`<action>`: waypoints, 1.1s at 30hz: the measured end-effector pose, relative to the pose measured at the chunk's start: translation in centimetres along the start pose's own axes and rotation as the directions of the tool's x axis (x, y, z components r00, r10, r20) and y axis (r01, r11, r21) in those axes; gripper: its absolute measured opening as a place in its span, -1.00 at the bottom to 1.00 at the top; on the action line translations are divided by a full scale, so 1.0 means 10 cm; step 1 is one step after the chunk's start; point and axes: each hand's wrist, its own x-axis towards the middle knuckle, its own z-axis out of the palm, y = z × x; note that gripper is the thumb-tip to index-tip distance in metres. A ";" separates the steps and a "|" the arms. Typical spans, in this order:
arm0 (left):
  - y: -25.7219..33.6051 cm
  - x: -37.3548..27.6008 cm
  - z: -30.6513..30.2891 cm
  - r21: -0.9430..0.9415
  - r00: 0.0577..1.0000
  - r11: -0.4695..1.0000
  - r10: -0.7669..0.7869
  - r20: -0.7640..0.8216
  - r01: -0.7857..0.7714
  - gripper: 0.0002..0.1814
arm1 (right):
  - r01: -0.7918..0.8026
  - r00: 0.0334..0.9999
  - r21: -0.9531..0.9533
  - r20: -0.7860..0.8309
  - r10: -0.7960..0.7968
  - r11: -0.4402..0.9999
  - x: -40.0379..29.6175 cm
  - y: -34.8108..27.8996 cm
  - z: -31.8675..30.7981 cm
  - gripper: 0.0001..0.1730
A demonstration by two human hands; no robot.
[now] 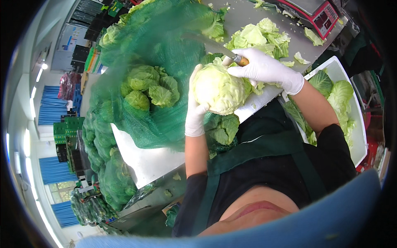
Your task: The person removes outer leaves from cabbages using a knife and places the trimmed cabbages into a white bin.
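Observation:
A pale green cabbage head point(218, 88) is held up over the table's near edge. My left hand point(196, 99), in a white glove, grips it from the left side. In my gloved right hand point(259, 66) is a knife point(240, 59) with a wooden handle; its curved blade points up and to the left. Fingers of that hand also touch the top of the cabbage. Just left of my left hand, a green mesh bag point(167, 124) lies spread open with several cabbages point(149, 85) inside. Behind the held head sits a pile of trimmed cabbage leaves point(257, 38).
A red-framed weighing scale point(324, 20) stands at the far right of the metal table point(238, 12). By my right elbow is a white bin point(356, 124) containing cabbage leaves. Full mesh sacks point(116, 176) are stacked beyond the table's left end. Leaf scraps point(301, 58) lie about.

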 end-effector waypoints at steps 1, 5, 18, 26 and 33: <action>0.00 0.00 -0.01 0.006 1.000 1.000 0.000 0.007 0.000 0.34 | -0.013 1.000 0.000 0.012 0.013 1.000 0.01 -0.02 -0.01 -0.54; -0.04 0.01 -0.06 0.009 0.999 1.000 0.006 0.041 -0.006 0.32 | -0.037 0.999 -0.059 0.034 0.039 0.998 0.04 0.06 -0.04 -0.46; -0.39 0.03 -0.18 0.160 0.987 0.983 -0.113 0.118 0.094 0.26 | -0.153 0.988 -0.164 0.010 0.156 0.975 0.21 0.56 -0.04 -0.47; -0.48 0.02 -0.28 -0.013 0.987 0.989 -0.146 -0.060 0.145 0.25 | -0.227 0.972 -0.102 -0.094 0.217 0.969 0.38 0.90 -0.10 -0.67; -0.51 0.03 -0.14 -0.013 0.971 0.996 -0.087 -0.223 0.087 0.07 | -0.015 0.964 -0.480 -0.241 -0.115 0.877 0.04 0.51 0.29 -0.18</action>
